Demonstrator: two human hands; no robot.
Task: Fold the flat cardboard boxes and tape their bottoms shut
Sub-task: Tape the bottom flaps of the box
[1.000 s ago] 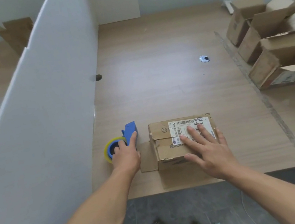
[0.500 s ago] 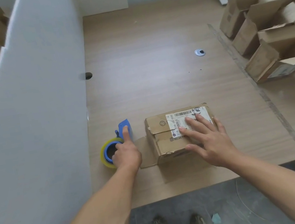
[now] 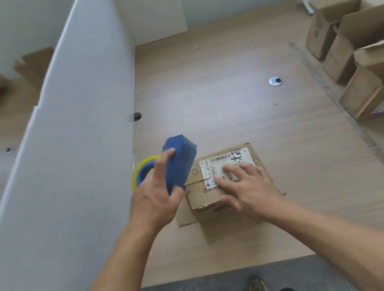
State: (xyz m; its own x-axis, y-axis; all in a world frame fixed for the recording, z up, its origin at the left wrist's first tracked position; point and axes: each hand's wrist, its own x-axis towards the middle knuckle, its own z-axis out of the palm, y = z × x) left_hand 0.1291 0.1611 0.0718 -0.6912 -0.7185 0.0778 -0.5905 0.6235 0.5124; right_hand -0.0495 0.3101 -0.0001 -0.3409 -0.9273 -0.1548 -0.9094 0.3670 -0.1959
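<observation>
The left hand (image 3: 155, 199) grips the blue plastic tape dispenser (image 3: 181, 162) with its yellow-edged roll, tilted above the light wooden table (image 3: 225, 76) just left of the small brown cardboard box (image 3: 202, 195). The right hand (image 3: 248, 184) presses the box's closed flaps down with flat, spread fingers. The box sits by the table's near edge, so this looks like the taping step: next the dispenser's mouth must meet the seam's left end and run across, the right hand clearing its path.

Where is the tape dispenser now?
Head view, left of centre: the tape dispenser is gripped in the left hand, at the left edge of the cardboard box that the right hand presses on, with the white divider to its left.
</observation>
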